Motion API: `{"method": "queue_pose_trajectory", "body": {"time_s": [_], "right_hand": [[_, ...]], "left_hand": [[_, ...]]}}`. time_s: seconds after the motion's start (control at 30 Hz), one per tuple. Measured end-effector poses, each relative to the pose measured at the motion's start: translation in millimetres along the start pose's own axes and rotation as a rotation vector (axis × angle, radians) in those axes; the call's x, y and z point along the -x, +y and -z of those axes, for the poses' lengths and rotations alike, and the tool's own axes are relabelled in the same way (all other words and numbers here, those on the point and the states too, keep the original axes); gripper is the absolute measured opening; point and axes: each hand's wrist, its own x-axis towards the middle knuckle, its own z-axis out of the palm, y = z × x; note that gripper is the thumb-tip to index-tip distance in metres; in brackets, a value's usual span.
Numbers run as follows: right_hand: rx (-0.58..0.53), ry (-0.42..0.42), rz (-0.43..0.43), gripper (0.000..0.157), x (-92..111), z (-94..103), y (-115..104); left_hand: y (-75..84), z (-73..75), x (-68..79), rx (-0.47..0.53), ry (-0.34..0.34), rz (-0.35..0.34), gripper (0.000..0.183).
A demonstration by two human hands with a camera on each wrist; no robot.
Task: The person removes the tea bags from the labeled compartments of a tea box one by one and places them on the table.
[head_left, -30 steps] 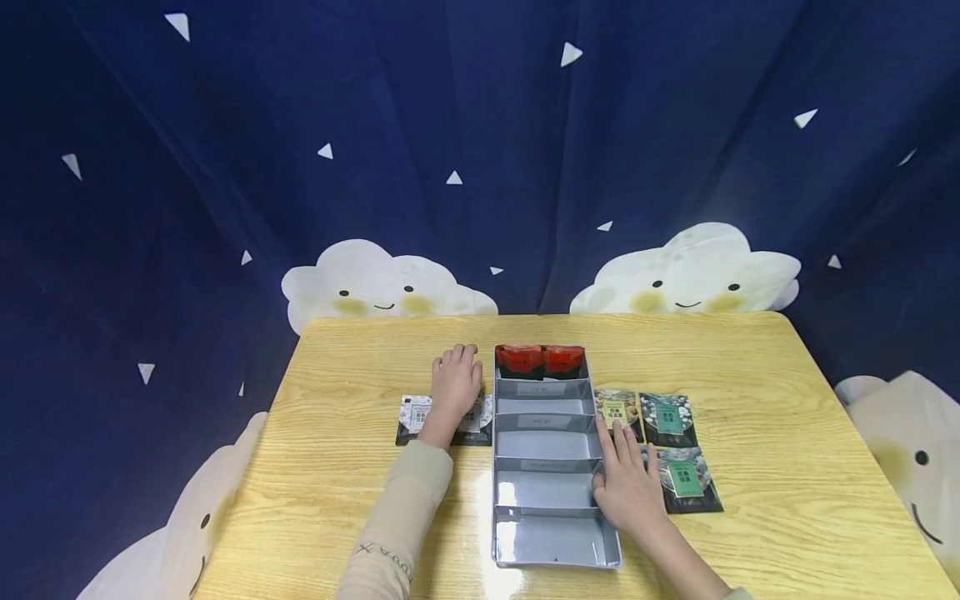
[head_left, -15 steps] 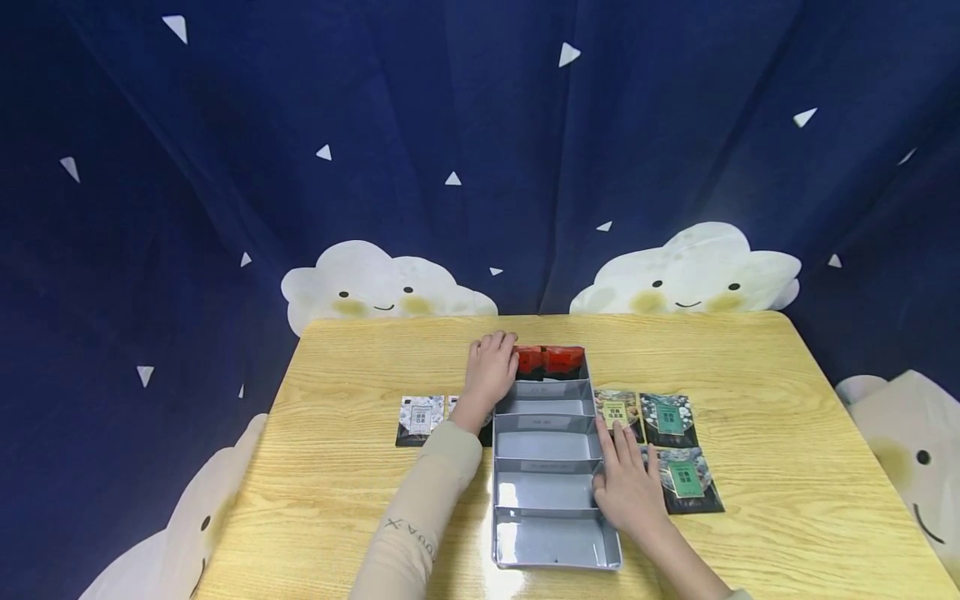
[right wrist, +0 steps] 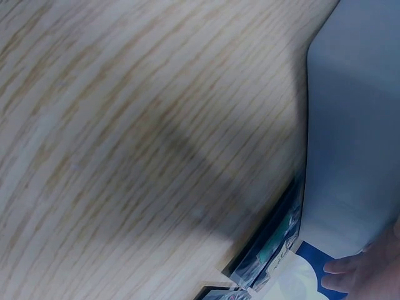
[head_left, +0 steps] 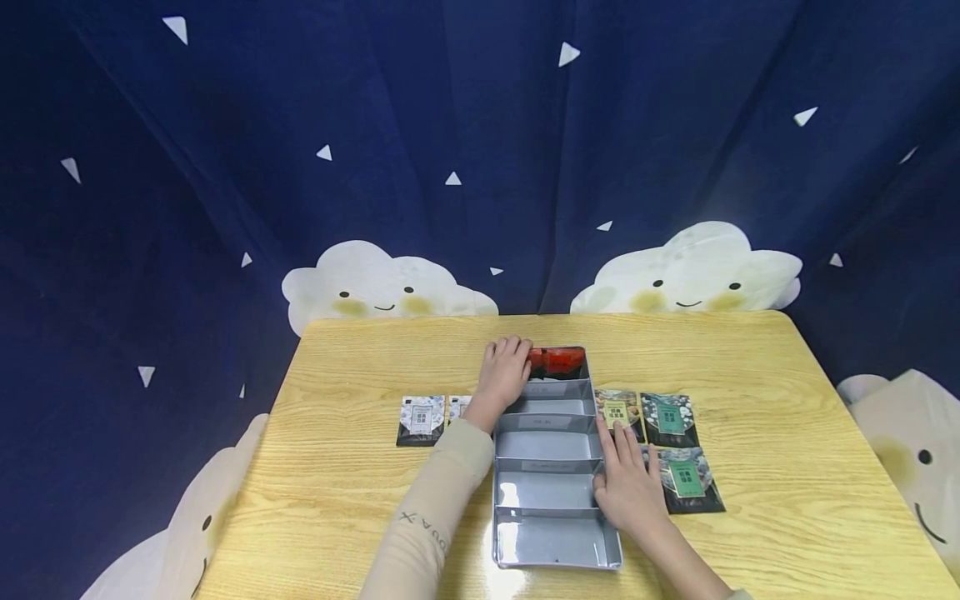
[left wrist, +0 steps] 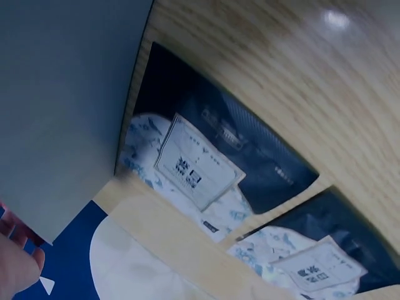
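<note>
My left hand (head_left: 506,371) reaches over the back left corner of a grey box (head_left: 547,537) with several compartments. Its fingers lie over the left part of the red tea sachets (head_left: 562,361) in the rearmost compartment. The back of the hand hides part of these sachets, and I cannot tell whether the fingertips pinch one. In the left wrist view, fingers (left wrist: 19,265) show at the box's far end. My right hand (head_left: 630,487) rests along the box's right side, fingers extended forward. Its fingertips are right at a yellow-labelled sachet (head_left: 618,410).
Two white-labelled sachets (left wrist: 199,165) lie left of the box, one partly behind the left arm. Right of it lie a green-labelled sachet (head_left: 669,419) and a nearer green-labelled sachet (head_left: 684,479). Wooden table (head_left: 795,500) surrounds them; a blue curtain (head_left: 480,108) hangs behind.
My left hand has moved right, from above the white-labelled sachets to the red sachets in the box's rear compartment. The right hand has stayed in place.
</note>
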Motion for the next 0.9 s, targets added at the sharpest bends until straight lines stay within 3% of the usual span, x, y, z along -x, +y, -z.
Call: {"method": "queue_pose_trajectory", "body": {"time_s": [0.37,0.6,0.9], "right_hand": [[-0.007,0.001,0.001,0.072,-0.3,-1.0,0.8],[-0.007,0.003,-0.002,0.073,-0.2,-0.7,0.4],[-0.011,0.0,-0.006,0.073,0.7,0.7,-1.1]], "left_hand": [[4.8,-5.8,2.0,0.013,0.027,0.014,0.023],[5.1,-5.9,3.3,0.002,0.009,0.004,0.024],[3.2,-6.8,3.7,0.035,0.063,0.001,0.023]]}}
